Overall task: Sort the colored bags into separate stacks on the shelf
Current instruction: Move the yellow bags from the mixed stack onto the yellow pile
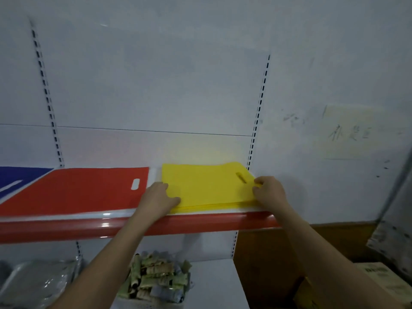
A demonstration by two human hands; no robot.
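Yellow stack bracketed by both hands, centre-right of frame.

Yellow bags [207, 186] lie flat on the shelf [156, 226], long axis left-right. Left hand [159, 198] is pressed flat on the lower-left corner, fingers straight; right hand [268, 190] has fingers curled, pinching the right edge. Red bags [84, 190] are just beside, left.

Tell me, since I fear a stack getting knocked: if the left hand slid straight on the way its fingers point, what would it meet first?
Only the yellow stack it already rests on; the left hand points right and back across it. The right hand probably comes next.
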